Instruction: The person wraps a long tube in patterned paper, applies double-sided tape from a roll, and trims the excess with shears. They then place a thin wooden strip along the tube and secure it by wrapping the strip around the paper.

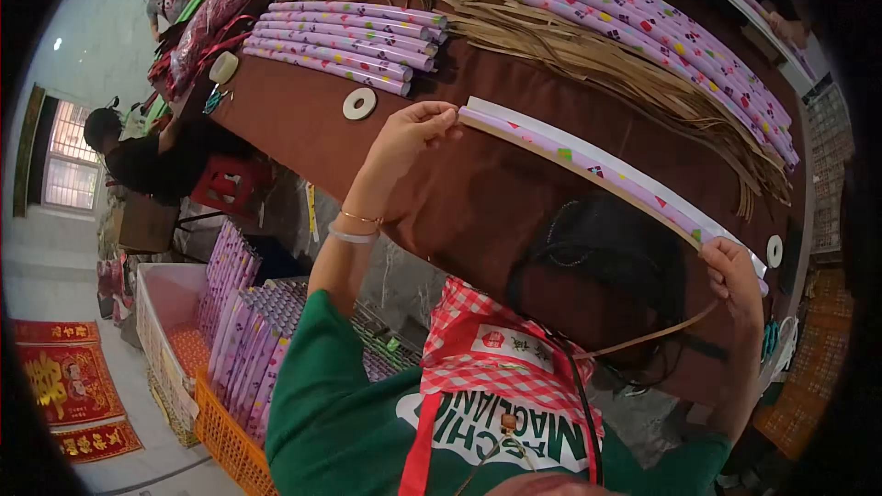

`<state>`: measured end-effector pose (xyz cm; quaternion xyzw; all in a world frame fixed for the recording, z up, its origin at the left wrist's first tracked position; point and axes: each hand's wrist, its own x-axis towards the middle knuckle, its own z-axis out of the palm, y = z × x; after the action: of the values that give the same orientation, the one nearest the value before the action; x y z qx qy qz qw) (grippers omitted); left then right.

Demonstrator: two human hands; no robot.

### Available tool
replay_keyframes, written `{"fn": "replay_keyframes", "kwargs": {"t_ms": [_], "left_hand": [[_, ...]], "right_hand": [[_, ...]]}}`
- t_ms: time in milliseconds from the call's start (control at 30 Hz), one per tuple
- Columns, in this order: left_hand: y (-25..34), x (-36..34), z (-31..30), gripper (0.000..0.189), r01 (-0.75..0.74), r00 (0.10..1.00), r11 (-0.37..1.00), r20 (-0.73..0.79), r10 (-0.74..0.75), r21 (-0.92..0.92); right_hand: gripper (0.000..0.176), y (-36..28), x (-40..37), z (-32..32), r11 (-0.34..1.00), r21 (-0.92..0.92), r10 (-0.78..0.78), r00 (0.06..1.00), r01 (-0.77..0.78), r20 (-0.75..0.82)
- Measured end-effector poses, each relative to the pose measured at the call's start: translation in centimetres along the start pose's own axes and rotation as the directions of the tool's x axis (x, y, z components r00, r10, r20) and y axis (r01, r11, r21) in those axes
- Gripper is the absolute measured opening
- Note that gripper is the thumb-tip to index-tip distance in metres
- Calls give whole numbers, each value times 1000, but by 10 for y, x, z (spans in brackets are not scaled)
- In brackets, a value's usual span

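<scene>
A lilac patterned paper strip (588, 165) is stretched between my two hands above the brown table. Its white edge shows on the far side, and a thin tan strip (588, 174) runs along its near side. My left hand (424, 124) pinches the left end of the paper. At the other end, my right hand (732, 268) is closed around the paper and the tan strip. A loose tan tail (652, 335) hangs from the right hand toward my apron.
Finished-looking lilac tubes (344, 41) lie in rows on the brown table (331, 147), with more tubes (671, 46) at the right. Loose tan strips (588, 60) lie between them. Tape rolls (359, 104) sit nearby. An orange crate (230, 445) holds tubes. Other people work around the table.
</scene>
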<state>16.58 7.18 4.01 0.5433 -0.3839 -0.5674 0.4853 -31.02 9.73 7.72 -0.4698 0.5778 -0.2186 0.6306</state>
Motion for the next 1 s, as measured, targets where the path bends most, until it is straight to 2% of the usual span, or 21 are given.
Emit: {"fn": "replay_keyframes", "kwargs": {"t_ms": [100, 167, 233, 300, 333, 400, 500, 567, 633, 767, 833, 933, 1000], "left_hand": [[2, 5, 1, 21, 35, 999, 999, 4, -35, 15], [-9, 18, -9, 23, -4, 999, 997, 39, 1, 78], [-6, 19, -1, 23, 19, 1000, 994, -15, -18, 111], [-14, 31, -4, 22, -40, 998, 986, -44, 48, 163], [-17, 38, -5, 22, -37, 998, 986, -46, 45, 162], [-25, 56, -1, 22, -183, 977, 969, -80, 198, 164], [-45, 84, -3, 23, -176, 976, 983, -116, 182, 56], [-58, 94, -8, 23, -181, 974, 983, -142, 177, -21], [-52, 89, -5, 23, -138, 968, 986, -196, 154, 92], [-61, 96, -13, 23, -125, 962, 982, -225, 155, 141], [-64, 97, -15, 22, -143, 946, 949, -242, 215, 283], [-59, 93, -15, 22, -110, 951, 912, -227, 212, 395], [-59, 92, -14, 21, -97, 950, 910, -234, 205, 403]], "right_hand": [[16, 1, 5, -7, 999, 37, -5, 1000, 5, 6], [16, 3, 5, -7, 1000, 27, 0, 1000, 0, 5], [16, 4, 6, -8, 1000, 11, 0, 1000, 0, 1], [17, 5, 11, -5, 994, -107, -19, 1000, 19, -1], [17, 3, 14, -4, 994, -109, -17, 1000, 17, 2], [19, -3, 25, -1, 971, -234, -75, 994, 54, -80], [19, -3, 48, -6, 973, -202, -133, 986, 112, -95], [17, -8, 58, -3, 970, -225, -116, 987, 89, -107], [17, -6, 72, -3, 975, -193, -124, 989, 108, -75], [17, -8, 86, 6, 974, -208, -103, 994, 90, -49], [18, -8, 92, 8, 973, -218, -90, 994, 76, -54], [18, -8, 98, 7, 972, -227, -69, 996, 54, -59], [18, -8, 101, 6, 973, -227, -53, 997, 40, -49]]}}
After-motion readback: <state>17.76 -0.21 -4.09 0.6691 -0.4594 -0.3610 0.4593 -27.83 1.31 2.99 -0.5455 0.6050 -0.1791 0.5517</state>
